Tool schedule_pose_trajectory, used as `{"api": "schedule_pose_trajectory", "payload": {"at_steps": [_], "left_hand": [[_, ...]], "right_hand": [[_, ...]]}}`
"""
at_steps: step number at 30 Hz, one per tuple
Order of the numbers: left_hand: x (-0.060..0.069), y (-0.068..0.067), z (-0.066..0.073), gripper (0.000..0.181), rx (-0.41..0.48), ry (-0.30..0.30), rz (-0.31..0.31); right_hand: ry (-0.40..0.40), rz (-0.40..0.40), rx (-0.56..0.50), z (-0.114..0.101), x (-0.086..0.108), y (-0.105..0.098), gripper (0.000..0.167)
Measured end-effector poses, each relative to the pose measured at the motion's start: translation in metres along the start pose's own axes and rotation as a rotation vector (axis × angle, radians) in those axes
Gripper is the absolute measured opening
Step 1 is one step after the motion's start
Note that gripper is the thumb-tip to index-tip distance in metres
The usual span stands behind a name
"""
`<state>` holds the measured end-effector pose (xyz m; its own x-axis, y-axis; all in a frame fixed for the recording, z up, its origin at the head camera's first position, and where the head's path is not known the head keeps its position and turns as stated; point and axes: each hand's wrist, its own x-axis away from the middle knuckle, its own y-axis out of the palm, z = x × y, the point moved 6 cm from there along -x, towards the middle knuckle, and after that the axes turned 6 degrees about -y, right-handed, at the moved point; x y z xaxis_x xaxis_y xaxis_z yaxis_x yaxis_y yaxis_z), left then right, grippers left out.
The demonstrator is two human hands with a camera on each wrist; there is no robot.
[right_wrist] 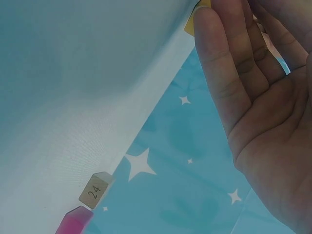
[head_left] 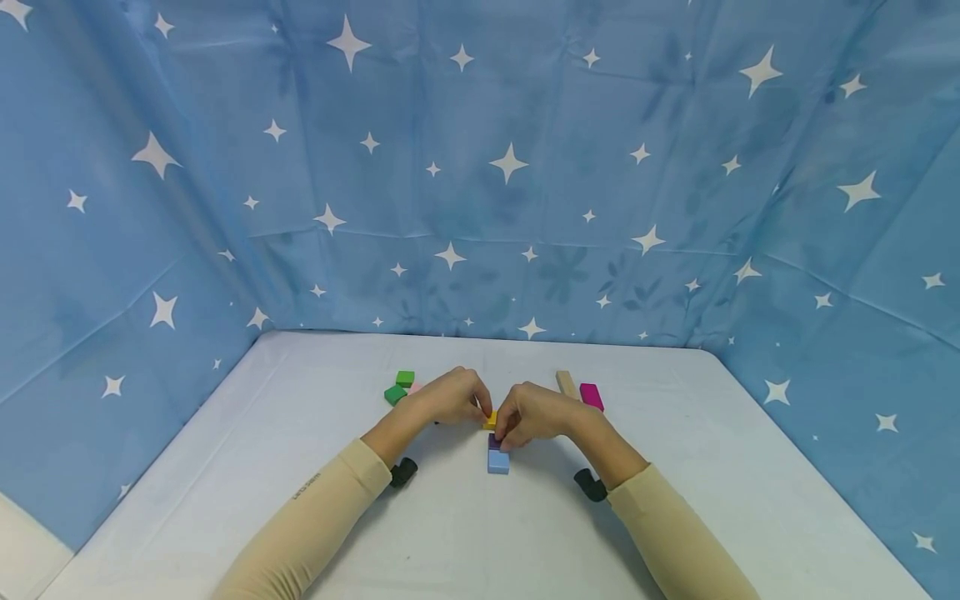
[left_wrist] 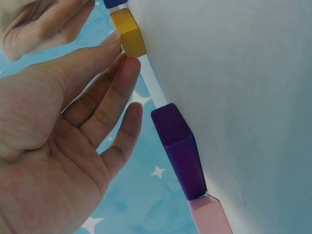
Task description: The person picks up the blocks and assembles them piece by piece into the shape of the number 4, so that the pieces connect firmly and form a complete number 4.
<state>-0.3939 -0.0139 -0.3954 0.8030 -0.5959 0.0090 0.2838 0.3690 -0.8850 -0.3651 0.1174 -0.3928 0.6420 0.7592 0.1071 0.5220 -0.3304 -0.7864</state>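
Observation:
My left hand point(head_left: 453, 396) pinches a yellow block point(left_wrist: 131, 39) between thumb and fingertips, while its other fingers spread loosely. Close beside it, my right hand point(head_left: 540, 412) has curled fingers and thumb at a small dark purple block point(head_left: 494, 442), partly hidden by the fingertips. A light blue block point(head_left: 498, 462) lies against the near side of that block. The yellow block sits just beyond the dark purple one, in a row. In the right wrist view, the fingers of the right hand point(right_wrist: 263, 92) cover most of the yellow block.
Left of the hands lie green blocks point(head_left: 396, 394), a pink block point(left_wrist: 212, 214) and a larger purple block point(left_wrist: 178, 151). To the right are a plain wooden block point(head_left: 567, 384), marked 24, and a magenta block point(head_left: 592, 397). A starred blue curtain point(head_left: 480, 167) surrounds the white table point(head_left: 450, 533).

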Motion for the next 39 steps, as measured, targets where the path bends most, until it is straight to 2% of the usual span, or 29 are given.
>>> {"api": "schedule_pose_trajectory", "payload": {"at_steps": [8, 21, 39], "left_hand": [[0.0004, 0.0003, 0.0013, 0.007, 0.025, 0.002, -0.012], [0.001, 0.0021, 0.0062, 0.007, 0.013, 0.033, -0.022], [0.0012, 0.0041, 0.008, 0.008, 0.012, 0.041, -0.029]], "right_hand": [[0.0, -0.003, -0.001, -0.0008, 0.0, 0.0001, 0.01], [-0.015, -0.006, 0.016, -0.0027, -0.0006, 0.0002, 0.009], [-0.025, -0.002, 0.023, -0.0038, -0.0008, 0.0004, 0.009]]}}
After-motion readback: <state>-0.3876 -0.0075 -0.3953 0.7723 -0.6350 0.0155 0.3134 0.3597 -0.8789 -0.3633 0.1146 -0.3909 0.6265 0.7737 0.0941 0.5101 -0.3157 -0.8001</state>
